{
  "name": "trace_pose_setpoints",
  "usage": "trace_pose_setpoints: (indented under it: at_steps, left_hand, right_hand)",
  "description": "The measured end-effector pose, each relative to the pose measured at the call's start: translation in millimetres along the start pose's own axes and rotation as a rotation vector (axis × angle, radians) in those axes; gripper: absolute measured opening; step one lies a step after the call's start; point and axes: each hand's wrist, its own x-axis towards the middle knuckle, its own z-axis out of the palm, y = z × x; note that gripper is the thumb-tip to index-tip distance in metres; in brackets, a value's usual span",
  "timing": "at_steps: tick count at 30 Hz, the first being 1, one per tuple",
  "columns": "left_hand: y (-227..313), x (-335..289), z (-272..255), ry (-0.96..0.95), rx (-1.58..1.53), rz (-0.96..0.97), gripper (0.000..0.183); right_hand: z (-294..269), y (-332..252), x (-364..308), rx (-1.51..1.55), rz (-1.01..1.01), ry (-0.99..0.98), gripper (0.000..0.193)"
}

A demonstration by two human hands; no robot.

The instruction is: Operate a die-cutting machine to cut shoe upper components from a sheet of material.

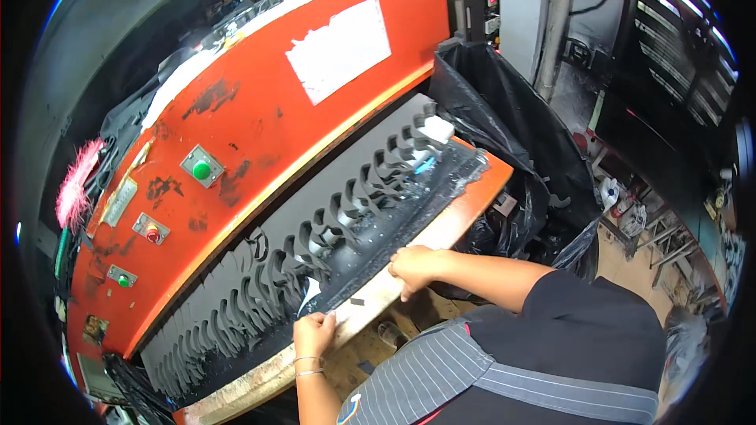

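Note:
My left hand [313,336] is closed at the front edge of a long pale board [370,293], its fingertips by the dark mat. Farther right along that edge, my right hand [415,266] curls round the board, thumb hanging below. A dark, dusty mat [346,260] covers the board. Behind it a long row of curved grey foam pieces [295,248] stands upright beside a flat grey foam sheet [236,271]. A white and blue pointed thing [309,293] lies just beyond my left hand; I cannot make out its kind. A small dark scrap [357,301] rests between my hands.
An orange machine [260,86] with green buttons [201,170] and a red button [153,233] rises behind the foam. A large black plastic bag [504,110] hangs at the right end. Stools [669,244] stand on the floor farther right.

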Motion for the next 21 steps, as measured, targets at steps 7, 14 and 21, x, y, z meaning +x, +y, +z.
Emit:
trace_pose_setpoints:
  at_steps: [7,14,21]
  left_hand:
    - [-14.7,91.1,-27.1,0.760,0.112,0.296,0.029]
    - [-32.1,110.9,18.2,0.659,0.106,0.333,0.037]
    - [-20.5,115.3,12.5,0.461,-0.013,0.247,0.026]
  right_hand:
    - [-73.5,-32.9,106.7,0.330,-0.294,0.165,0.036]
    - [-69.1,-43.3,228.3,0.088,-0.327,0.352,0.033]
    - [-109.6,-73.9,239.4,-0.419,-0.104,-0.139,0.030]
